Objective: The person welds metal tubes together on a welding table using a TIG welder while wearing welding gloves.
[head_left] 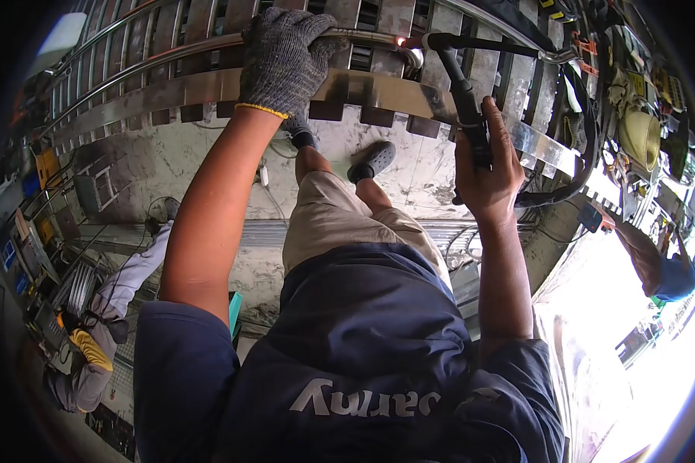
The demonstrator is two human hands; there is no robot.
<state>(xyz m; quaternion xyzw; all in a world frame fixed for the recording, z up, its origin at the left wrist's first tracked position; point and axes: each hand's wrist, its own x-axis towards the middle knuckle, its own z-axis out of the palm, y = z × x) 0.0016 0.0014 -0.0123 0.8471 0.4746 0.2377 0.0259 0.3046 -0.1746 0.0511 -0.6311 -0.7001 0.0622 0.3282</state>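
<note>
On the shiny railing (179, 89), left hand (282, 58) clasps a tube (371, 36); right hand (486, 174) clenches black torch (463, 92).

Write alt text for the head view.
A bare right hand holds a black welding torch to a glowing spot on a curved stainless-steel railing; the left hand, in a grey knit glove, grips the railing beside it.

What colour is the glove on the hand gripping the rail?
The glove is speckled grey knit with a yellow cuff edge. The head view shows it best.
</note>
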